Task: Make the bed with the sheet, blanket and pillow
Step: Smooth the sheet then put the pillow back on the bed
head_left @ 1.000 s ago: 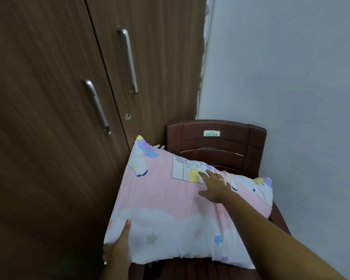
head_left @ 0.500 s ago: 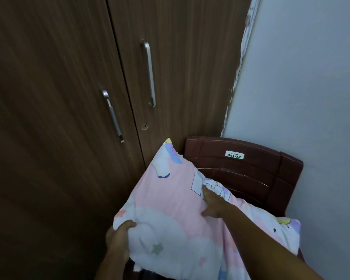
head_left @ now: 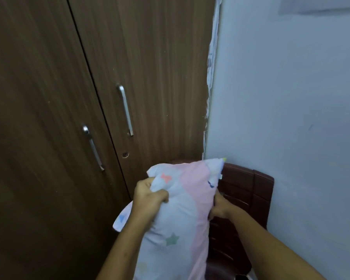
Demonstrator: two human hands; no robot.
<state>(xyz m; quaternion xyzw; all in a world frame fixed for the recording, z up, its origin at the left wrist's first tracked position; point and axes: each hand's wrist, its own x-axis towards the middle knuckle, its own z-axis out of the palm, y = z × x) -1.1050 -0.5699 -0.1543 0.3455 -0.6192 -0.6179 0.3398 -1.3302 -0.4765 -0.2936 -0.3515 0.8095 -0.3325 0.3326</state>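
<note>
While both hands clench the pillow [head_left: 182, 211], it hides most of the chair [head_left: 242, 190].

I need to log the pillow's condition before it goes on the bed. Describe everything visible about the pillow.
The pillow is soft and plump, in a thin cloth case printed pale pink and white with small coloured stars. It is held up on end, lifted in front of the dark red plastic chair, its top corner reaching the wall's edge. The left hand bunches the white fabric near the top; the right hand grips the pink edge. Its lower end runs out of the picture. No stains or tears show.
</note>
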